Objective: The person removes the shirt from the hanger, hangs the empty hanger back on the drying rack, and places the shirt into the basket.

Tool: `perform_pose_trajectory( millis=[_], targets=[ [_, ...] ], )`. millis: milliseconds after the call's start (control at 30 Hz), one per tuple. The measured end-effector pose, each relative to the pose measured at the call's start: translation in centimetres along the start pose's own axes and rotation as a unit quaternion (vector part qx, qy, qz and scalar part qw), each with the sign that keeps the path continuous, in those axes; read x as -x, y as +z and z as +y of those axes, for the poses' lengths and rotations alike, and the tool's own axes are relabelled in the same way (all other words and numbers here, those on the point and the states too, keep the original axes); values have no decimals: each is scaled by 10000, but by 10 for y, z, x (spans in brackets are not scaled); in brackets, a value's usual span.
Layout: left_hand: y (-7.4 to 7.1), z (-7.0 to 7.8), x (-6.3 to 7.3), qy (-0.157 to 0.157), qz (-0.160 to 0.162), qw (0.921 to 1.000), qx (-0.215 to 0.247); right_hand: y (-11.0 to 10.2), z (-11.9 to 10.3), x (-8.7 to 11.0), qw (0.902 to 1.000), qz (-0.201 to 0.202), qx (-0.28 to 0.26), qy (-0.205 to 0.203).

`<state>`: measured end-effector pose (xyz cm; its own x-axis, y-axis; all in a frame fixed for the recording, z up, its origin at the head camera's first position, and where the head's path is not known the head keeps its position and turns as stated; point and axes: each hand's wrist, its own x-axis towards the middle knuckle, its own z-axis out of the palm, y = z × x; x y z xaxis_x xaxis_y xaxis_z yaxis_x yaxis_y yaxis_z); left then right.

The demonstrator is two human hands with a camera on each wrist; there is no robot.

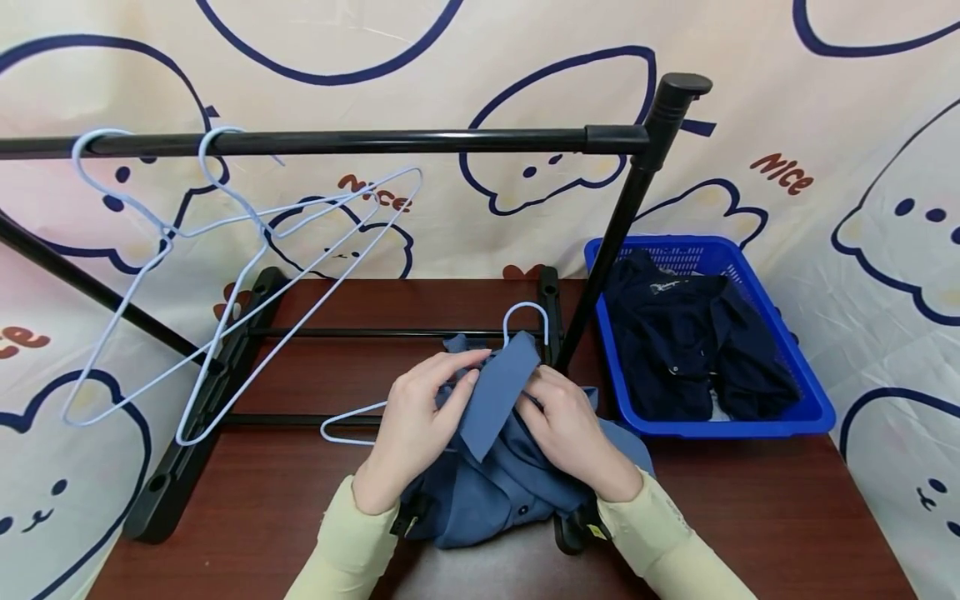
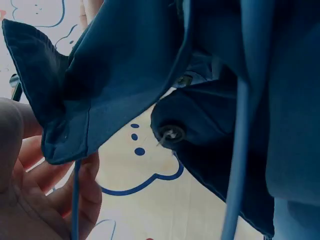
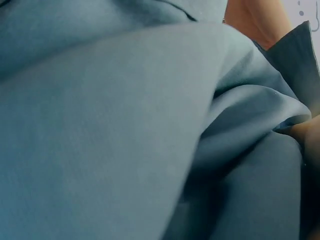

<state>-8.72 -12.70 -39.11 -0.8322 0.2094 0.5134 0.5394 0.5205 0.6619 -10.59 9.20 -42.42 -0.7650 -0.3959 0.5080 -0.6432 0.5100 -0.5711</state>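
Observation:
A blue-grey button shirt (image 1: 517, 500) lies bunched on the table, its collar (image 1: 501, 392) raised between the hands. A light-blue hanger (image 1: 507, 323) is partly inside it; the hook stands above the collar and one end sticks out at the left. My left hand (image 1: 420, 408) pinches the collar's left side with thumb and fingers; in the left wrist view the curled fingers (image 2: 87, 185) are beside the collar tip and the hanger wire. At the collar's right side my right hand (image 1: 570, 421) grips the cloth, fingertips partly hidden. Fabric (image 3: 110, 130) fills most of the right wrist view.
Two light-blue hangers (image 1: 217, 333) hang from the black rail (image 1: 420, 142) at the left. A blue basket (image 1: 720, 427) with dark navy clothes (image 1: 675, 333) stands at the right, behind the rack's post (image 1: 611, 250). Lower bars of the rack cross the brown table (image 1: 750, 517).

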Motion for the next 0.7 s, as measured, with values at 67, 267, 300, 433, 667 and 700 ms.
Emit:
perform_pose_trajectory(
  millis=[67,267,300,433,667,700],
  targets=[
    [0,0,0,-85,56,9999,-54,1,-1,0,9999,-117,24,-22],
    [-5,-5,1,-510,283,9975,-405,1,0,-1,9995,-297,17,-76],
    [-6,-6,2,-569,318,9968,-463,2,1,-1,9995,-316,10,-97],
    [-8,-9,2,-689,437,9944,-676,2,3,0,9990,-401,-61,-191],
    [-14,-16,2,-647,556,9925,-872,1,6,2,9988,-415,-142,-214],
    [-15,-16,2,-682,563,9926,-833,1,7,3,9989,-416,-127,-199]
  ],
)
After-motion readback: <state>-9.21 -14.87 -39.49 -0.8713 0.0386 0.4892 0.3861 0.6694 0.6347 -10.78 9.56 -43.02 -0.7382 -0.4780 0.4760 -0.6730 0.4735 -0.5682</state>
